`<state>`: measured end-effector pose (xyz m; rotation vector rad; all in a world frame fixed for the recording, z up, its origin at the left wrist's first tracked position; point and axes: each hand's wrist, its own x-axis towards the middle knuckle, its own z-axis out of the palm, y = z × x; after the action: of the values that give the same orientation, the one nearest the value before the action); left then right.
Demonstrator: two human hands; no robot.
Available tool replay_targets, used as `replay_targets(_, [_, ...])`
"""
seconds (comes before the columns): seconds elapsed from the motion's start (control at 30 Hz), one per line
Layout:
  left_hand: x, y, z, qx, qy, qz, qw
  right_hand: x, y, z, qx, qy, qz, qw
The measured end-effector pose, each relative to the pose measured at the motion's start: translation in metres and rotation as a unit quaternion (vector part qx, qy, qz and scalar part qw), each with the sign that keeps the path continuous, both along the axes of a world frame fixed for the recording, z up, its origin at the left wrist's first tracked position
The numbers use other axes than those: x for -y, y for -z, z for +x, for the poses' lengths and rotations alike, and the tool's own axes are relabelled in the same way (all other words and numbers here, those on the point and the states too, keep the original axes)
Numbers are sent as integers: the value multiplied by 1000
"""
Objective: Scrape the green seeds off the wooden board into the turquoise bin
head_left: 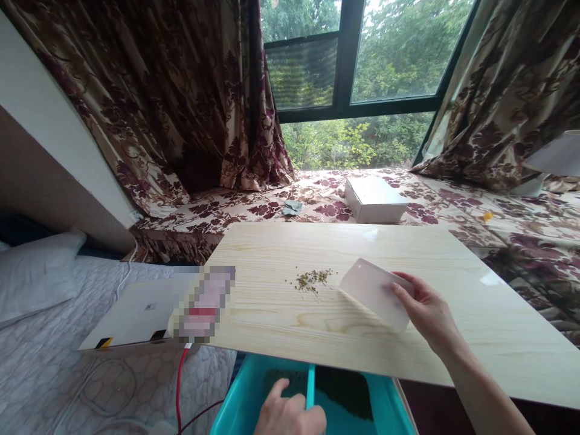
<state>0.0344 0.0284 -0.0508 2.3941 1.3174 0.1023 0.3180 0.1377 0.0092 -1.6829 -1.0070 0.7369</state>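
Note:
My right hand [423,308] grips a thin, whitish plastic scraper [371,290] by its right edge, thumb on top. The scraper is tilted over the wood-patterned tabletop [267,320], just right of a loose scatter of small greenish beans or seeds [312,280]. Below the table's near edge, my left hand [292,414] rests at the divider [311,383] of a teal bin [247,380]. One finger stretches forward and the others are curled at the divider; their undersides are hidden. Dark green small grains [348,393] lie in the bin's right compartment.
Left of the table, a bed with a quilted cover [45,362] holds a pale flat case [136,308] and a red cable [180,386]. A blurred-out object [206,308] overlaps the table's left edge. Behind, a white box [376,199] and a grey-green cloth [292,208] lie on the window seat.

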Motion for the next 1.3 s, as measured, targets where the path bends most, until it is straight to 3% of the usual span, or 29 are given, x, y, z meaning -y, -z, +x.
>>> replay_targets(0.37, [1, -8, 4, -3, 19, 17, 1000, -4, 13, -9, 24, -11, 17, 1000])
replay_targets(0.67, [5, -15, 14, -10, 23, 30, 999, -2, 15, -24, 3, -72, 13, 997])
replay_targets(0.83, [10, -31, 32, -43, -17, -36, 998, 2, 18, -19, 19, -40, 15, 999])
replay_targets(0.97, [13, -47, 45, -20, -46, -42, 998, 8, 24, -26, 19, -72, 10, 997])
replay_targets(1.1, [15, -53, 50, -9, -56, -47, 997, 14, 24, -31, -5, -96, 2, 995])
replay_targets(1.3, [14, -52, 50, -3, -47, -34, 998, 23, 15, -16, 70, -32, 9, 997])
